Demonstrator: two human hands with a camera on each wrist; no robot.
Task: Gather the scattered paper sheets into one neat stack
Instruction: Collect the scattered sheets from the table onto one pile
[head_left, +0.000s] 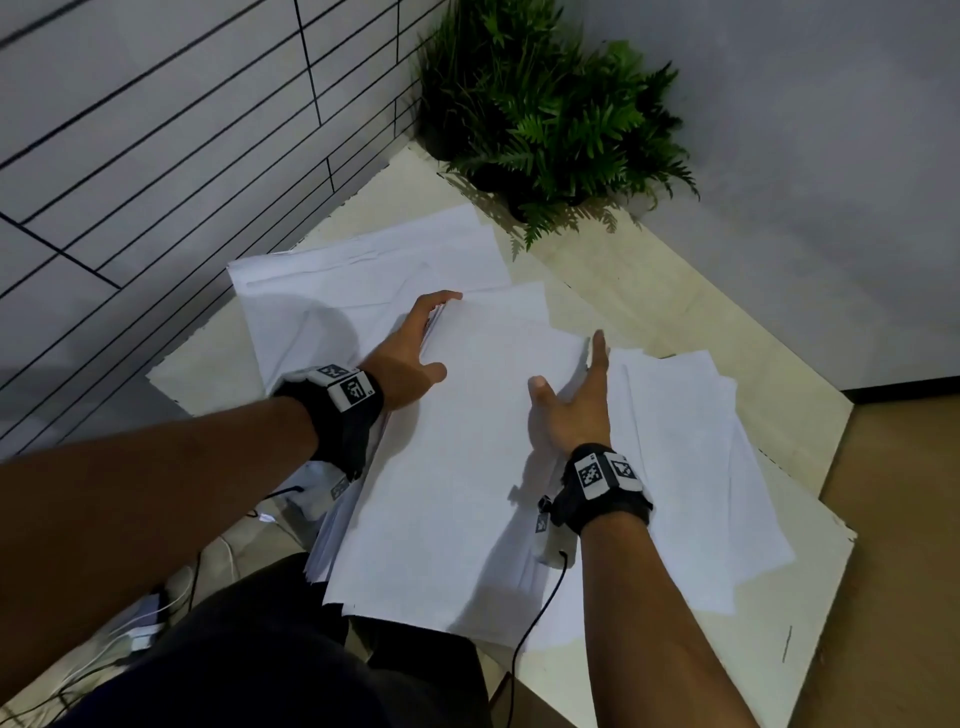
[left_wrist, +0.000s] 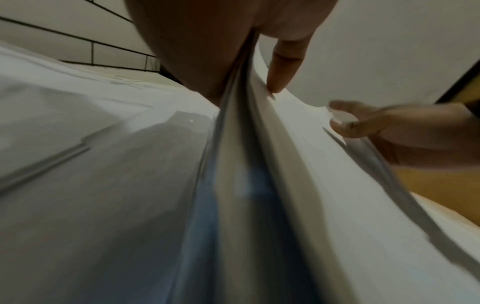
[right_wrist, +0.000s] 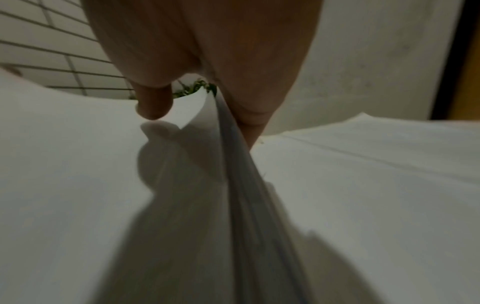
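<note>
Stack (head_left: 467, 467): white paper sheets, centre of the table (head_left: 597, 280), near end overhanging the table's near edge toward the person. Sheets roughly aligned; edges fan slightly at the near-left corner.

Left hand (head_left: 410, 353): set against the stack's left long edge, fingers straight and together, pointing toward the far side of the table. Thumb (head_left: 434, 371) lies on the top sheet. Left wrist view: the stack's edge (left_wrist: 244, 127) runs straight up to the palm, sheet layers visible, thumb tip resting on the top sheet. Nothing gripped; flat contact only.

Right hand (head_left: 576, 410): set at the stack's right long edge, fingers extended and together, thumb (head_left: 537, 389) spread out over the top sheet. Right wrist view: the stack's edge (right_wrist: 233, 148) meets the palm; thumb tip (right_wrist: 154, 107) hangs just above the top sheet, its shadow on the paper. Fingers uncurled, no grip.

Loose sheets, left group (head_left: 332, 291): spread at the table's far-left edge, partly under the stack, overlapping at different angles.

Loose sheets, right group (head_left: 691, 467): fanned beside the stack toward the table's right edge, partly under it.

Fern plant (head_left: 545, 104): at the table's far corner, where the tiled wall (head_left: 156, 130) meets the plain wall.

Both wrists carry black bands w/ marker tags; cables hang below the table's near edge.
</note>
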